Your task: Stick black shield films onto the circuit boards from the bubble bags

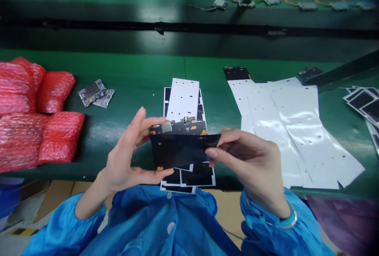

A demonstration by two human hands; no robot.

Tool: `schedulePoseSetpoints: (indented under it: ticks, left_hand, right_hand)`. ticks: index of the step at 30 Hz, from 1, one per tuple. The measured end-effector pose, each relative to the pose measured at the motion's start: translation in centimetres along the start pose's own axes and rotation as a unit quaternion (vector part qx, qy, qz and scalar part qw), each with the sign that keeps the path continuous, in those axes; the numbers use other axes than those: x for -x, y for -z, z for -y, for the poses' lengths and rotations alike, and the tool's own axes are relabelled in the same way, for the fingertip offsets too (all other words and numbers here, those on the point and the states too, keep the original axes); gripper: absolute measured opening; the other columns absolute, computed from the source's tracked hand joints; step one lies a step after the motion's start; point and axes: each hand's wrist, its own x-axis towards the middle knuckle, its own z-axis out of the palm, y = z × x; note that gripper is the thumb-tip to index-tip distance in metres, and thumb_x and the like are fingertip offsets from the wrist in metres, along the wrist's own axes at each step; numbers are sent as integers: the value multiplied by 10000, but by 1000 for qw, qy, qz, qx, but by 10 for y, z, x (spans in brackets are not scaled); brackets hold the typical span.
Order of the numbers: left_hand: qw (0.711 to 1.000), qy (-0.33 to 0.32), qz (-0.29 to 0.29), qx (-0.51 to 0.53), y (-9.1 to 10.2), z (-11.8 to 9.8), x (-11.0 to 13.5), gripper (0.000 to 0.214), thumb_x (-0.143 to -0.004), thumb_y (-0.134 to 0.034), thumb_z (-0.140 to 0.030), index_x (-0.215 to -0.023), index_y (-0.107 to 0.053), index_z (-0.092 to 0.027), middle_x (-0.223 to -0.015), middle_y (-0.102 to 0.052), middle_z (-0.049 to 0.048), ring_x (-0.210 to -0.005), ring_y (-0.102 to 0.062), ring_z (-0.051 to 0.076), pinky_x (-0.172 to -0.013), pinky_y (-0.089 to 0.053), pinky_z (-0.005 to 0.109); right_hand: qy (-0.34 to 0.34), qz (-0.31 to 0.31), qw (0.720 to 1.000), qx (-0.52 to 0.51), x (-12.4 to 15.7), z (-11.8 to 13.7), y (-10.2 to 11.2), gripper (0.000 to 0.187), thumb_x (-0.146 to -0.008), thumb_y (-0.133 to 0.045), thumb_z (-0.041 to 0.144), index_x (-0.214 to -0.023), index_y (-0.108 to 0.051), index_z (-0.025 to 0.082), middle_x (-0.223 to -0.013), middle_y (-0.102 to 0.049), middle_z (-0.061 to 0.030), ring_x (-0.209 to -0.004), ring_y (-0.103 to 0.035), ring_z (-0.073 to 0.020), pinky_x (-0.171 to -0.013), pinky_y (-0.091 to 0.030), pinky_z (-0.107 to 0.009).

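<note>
My left hand (128, 157) grips a circuit board (177, 126) by its left edge, thumb below and fingers above. A dark film sheet (180, 150) covers the board's front. My right hand (250, 161) pinches the right edge of that dark sheet between thumb and forefinger. Both hands hover over a stack of black stickers on white backing (189, 179) at the near edge of the green table (133, 70). A white backing sheet (183, 99) lies on the stack behind the board.
Red bubble-wrap packs (32, 110) are piled at the left. Two small circuit boards (95, 93) lie beside them. Several peeled white liner sheets (296, 126) spread to the right, with more black stickers (364, 104) at the far right. Small parts (220, 3) sit on the far conveyor.
</note>
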Motion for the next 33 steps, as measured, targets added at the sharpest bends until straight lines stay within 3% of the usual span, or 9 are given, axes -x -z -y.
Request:
schedulePoseSetpoints:
  ticks: [13, 28, 31, 33]
  left_hand:
    - [1000, -1, 22, 23, 0, 2, -2, 1055, -811, -822, -326, -1623, -149, -371, -1423, -599, 125, -1225, -667, 234, -958, -639, 359]
    - [1000, 16, 14, -18, -1, 5, 4, 1004, -816, -806, -395, -1603, -184, -451, -1414, -618, 82, -1238, -645, 306, -849, -692, 471]
    - [999, -12, 31, -30, 1, 7, 1, 998, -822, -803, -374, -1596, -181, -473, -1446, -584, 76, -1254, -635, 317, -850, -694, 478]
    - [995, -56, 41, -70, 2, 8, -3, 887, -842, -786, -337, -1564, -291, -480, -1476, -539, 64, -1253, -638, 302, -887, -688, 457]
  right_hand:
    - [-41, 21, 996, -71, 2, -2, 4, 147, -803, -828, 205, -762, -687, 214, -678, -654, 50, -520, -688, -112, -503, -651, -228]
    - [-34, 10, 999, -32, 1, -4, 6, 171, -780, -845, 235, -736, -682, 209, -654, -655, 40, -519, -656, -103, -480, -596, -207]
    - [-21, 14, 999, -28, 1, -4, 4, 163, -787, -830, 209, -744, -673, 211, -662, -651, 45, -518, -653, -100, -476, -583, -204]
    - [9, 16, 1000, 2, 1, -4, 1, 144, -812, -799, 177, -772, -668, 221, -684, -660, 43, -547, -664, -105, -485, -579, -206]
